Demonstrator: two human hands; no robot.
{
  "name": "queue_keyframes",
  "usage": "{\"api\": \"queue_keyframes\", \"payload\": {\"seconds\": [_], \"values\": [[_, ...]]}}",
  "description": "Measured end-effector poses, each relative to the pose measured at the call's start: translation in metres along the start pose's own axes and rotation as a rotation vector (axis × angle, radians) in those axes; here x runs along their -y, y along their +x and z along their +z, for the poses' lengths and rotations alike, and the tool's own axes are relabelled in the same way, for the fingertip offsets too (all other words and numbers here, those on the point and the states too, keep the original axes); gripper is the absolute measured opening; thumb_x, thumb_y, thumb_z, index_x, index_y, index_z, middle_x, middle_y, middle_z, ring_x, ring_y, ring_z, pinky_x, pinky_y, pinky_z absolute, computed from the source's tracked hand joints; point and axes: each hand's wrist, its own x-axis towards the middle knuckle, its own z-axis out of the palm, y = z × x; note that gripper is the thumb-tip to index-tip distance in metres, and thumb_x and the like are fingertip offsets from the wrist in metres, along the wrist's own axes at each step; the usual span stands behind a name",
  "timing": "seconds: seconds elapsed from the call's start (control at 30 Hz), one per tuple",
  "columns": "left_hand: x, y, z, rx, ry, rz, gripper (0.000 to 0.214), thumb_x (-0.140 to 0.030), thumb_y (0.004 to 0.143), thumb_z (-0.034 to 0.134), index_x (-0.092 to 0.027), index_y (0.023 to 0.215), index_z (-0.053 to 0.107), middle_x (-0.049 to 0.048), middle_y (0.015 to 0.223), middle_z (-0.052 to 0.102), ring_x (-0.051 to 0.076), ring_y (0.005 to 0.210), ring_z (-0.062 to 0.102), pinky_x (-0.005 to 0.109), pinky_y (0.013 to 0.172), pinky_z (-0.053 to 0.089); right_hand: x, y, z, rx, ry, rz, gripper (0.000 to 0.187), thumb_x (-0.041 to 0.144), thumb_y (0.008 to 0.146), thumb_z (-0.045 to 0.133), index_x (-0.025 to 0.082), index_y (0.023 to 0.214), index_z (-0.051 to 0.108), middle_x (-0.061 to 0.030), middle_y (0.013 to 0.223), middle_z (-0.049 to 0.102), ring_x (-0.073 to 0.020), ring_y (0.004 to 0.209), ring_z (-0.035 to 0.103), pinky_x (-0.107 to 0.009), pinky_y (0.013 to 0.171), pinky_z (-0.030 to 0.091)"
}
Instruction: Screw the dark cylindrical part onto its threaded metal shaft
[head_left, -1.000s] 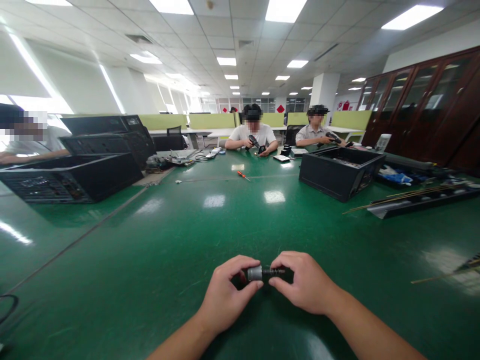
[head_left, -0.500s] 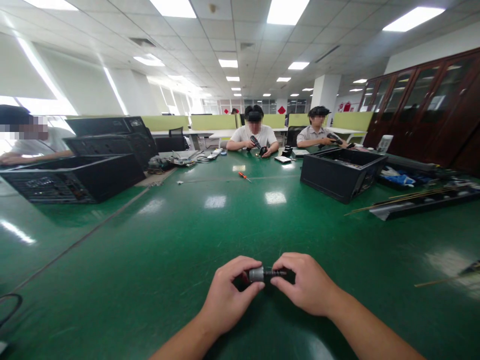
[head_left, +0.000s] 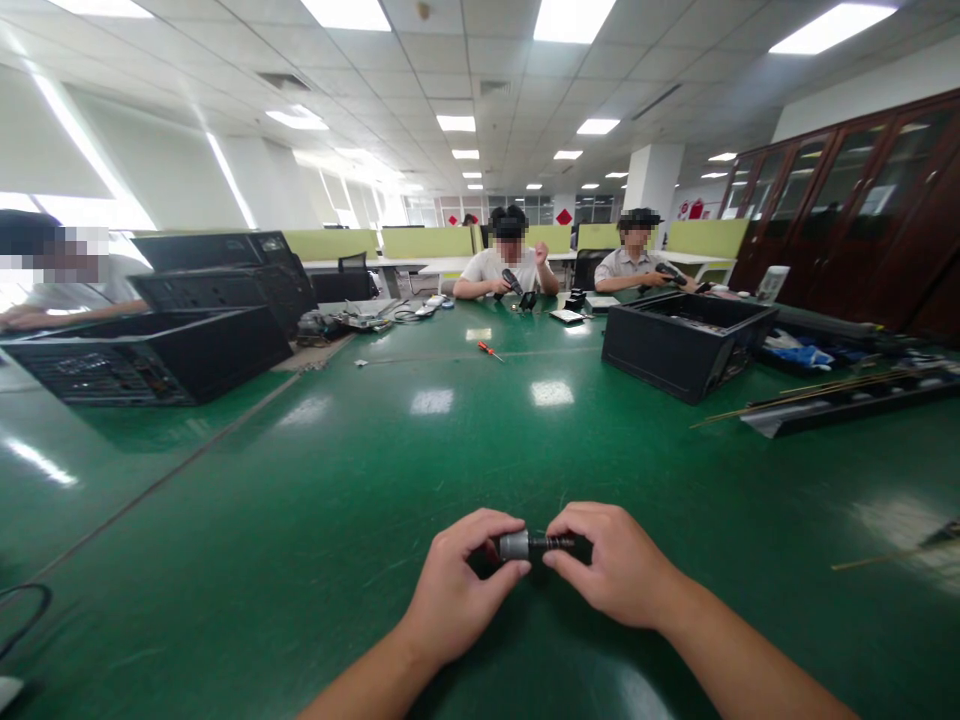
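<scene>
A small part with a grey cylinder (head_left: pixel 514 545) and a thin dark shaft (head_left: pixel 541 544) lies level between my two hands, low in the middle of the head view. The shaft has ridges like a spring or thread. My left hand (head_left: pixel 466 580) is closed on the cylinder, thumb below and fingers above, and its far end is hidden in the palm. With thumb and forefinger, my right hand (head_left: pixel 611 565) grips the shaft from the right; its tip shows dark between the fingers.
On the green table (head_left: pixel 360 470) stand black computer cases at left (head_left: pixel 150 350) and right (head_left: pixel 682 345). An orange screwdriver (head_left: pixel 489 350) lies mid-table. A long metal strip (head_left: pixel 847 400) with thin rods is at right. Several people sit around; a person opposite (head_left: pixel 487 272) holds a power drill.
My hands and the small part stay almost in place. The person opposite has raised one hand from the table. The view has shifted very slightly.
</scene>
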Motion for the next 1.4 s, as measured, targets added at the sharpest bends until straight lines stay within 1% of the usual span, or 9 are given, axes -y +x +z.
{"api": "queue_keyframes", "payload": {"seconds": [0.43,1.4], "values": [[0.0013,-0.0001,-0.0007,-0.017,-0.016,0.019,0.028,-0.013,0.073,0.076,-0.024,0.099,0.073,0.0026,0.093,0.073,0.017,0.075,0.065,0.028,0.069,0.051,0.0003,0.0005,0.0002,0.004,0.0,0.013,0.003,0.022,0.084,0.068,0.021,0.087,0.069,0.0,0.083,0.068,-0.0168,0.079,0.062,-0.027,0.073,0.042],[0.0035,-0.0008,0.001,-0.005,-0.013,0.018,0.029,-0.013,0.074,0.076,-0.023,0.1,0.072,0.0029,0.094,0.072,0.017,0.077,0.065,0.028,0.068,0.052,-0.0004,-0.0004,-0.0008,0.012,-0.002,0.009,0.003,0.023,0.084,0.068,0.021,0.086,0.069,0.0001,0.082,0.069,-0.0165,0.078,0.062,-0.027,0.072,0.042]]}}
